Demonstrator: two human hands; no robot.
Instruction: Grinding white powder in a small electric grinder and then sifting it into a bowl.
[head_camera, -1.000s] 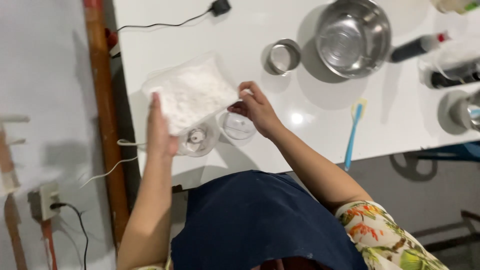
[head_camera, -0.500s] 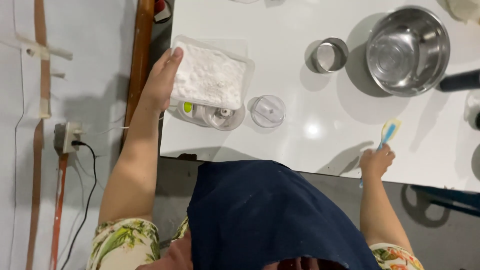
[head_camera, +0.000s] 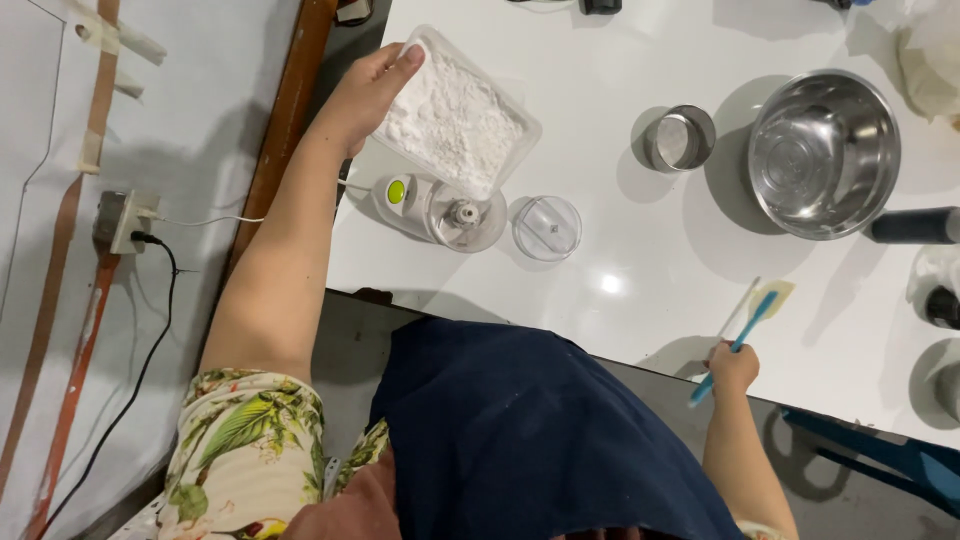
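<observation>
At the white table, the largest thing before us, we stood in a dark blue apron, a big steel bowl waiting at the far side with a small steel ring beside it. Our left hand was closed on the corner of a clear tray of white powder, tipped toward the small food chopper directly beneath, as we judged, so the powder could slide into its open cup. The chopper's clear lid lay just beside it, off the cup. Our right hand was curled around the handle of a blue spatula, its blade resting on the table near the edge. A wall socket with its cord sat left of the table.
</observation>
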